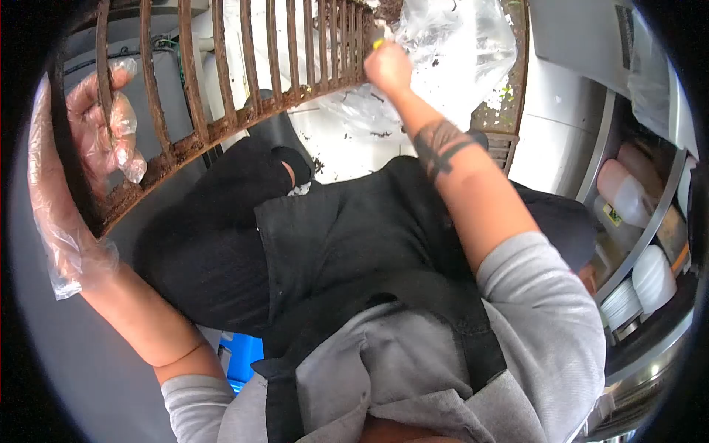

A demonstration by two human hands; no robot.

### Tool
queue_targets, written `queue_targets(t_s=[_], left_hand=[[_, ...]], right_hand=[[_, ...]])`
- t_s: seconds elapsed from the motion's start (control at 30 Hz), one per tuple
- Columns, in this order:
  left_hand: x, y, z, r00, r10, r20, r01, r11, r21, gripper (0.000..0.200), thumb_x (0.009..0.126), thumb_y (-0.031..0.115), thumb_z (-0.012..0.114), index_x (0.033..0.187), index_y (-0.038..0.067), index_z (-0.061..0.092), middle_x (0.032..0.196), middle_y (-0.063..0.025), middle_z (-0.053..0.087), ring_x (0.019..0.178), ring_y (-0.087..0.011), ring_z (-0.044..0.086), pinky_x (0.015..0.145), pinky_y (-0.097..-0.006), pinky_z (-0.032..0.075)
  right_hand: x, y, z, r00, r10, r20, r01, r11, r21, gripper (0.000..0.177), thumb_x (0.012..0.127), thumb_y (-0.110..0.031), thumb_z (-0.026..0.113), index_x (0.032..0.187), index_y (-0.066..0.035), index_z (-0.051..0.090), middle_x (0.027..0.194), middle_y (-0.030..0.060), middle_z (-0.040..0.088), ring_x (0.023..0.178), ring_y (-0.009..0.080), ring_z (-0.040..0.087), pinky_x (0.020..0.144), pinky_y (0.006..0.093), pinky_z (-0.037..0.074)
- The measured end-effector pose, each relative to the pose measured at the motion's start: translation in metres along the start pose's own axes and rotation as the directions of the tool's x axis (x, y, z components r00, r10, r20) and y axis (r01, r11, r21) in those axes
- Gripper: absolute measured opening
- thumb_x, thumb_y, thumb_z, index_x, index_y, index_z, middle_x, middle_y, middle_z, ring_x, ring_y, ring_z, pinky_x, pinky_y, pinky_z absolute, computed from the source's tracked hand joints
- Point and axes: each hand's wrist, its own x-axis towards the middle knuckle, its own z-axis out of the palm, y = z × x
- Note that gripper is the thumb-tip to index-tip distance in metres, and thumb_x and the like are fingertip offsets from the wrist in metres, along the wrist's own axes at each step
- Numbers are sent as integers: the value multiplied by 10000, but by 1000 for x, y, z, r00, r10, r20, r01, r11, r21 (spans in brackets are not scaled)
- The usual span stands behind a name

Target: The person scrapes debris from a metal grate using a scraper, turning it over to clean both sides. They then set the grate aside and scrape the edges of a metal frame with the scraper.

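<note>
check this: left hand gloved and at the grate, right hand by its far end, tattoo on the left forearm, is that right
One slip: the tattoo is on the right forearm, as the head view shows. The left hand is gloved and at the grate; the right hand is by its far end.

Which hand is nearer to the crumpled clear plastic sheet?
Right. The right hand is beside the sheet's left side as pictured; the gloved left hand is farther off, around the end bar of the rusty brown barred rack.
</note>
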Motion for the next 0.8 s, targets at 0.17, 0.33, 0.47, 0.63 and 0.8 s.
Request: queue_targets(t_s=[0.17,0.33,0.47,0.63,0.8], left_hand=[[2,8,-3,993,-101,61,104,993,-50,724,1083,583,357,1317,-72,555,809,-40,589,639,-94,552,582,-226,489],[14,0,-19,979,-180,96,191,974,-123,710,1078,583,375,1303,-61,570,784,-50,597,618,-116,561,571,-258,510],[22,-6,-31,966,-212,145,234,960,-152,706,1077,585,381,1292,-56,582,778,-40,594,618,-120,557,579,-264,507],[31,-19,-45,968,-221,119,236,962,-136,718,1078,603,361,1286,-44,594,767,-25,580,615,-123,530,599,-266,483],[34,-16,-45,957,-248,151,265,958,-107,695,1076,603,375,1268,-24,606,763,-6,579,617,-103,546,558,-241,474]], right_hand=[[69,13,-27,999,-25,-39,34,970,242,323,894,-267,661,916,46,739,753,174,726,715,291,719,699,432,562],[12,35,-46,986,131,98,-164,828,535,301,898,-252,679,984,24,761,721,93,699,571,175,608,587,358,503],[-50,59,-28,892,197,406,-400,762,509,261,897,-224,652,957,-3,776,749,82,703,475,148,524,462,334,424],[-81,43,-12,820,303,485,-565,562,604,273,901,-250,658,922,-2,770,717,84,699,476,148,523,466,340,422],[-81,50,7,959,148,242,-255,823,508,327,906,-307,669,948,-6,791,902,197,762,848,304,740,767,371,546]])
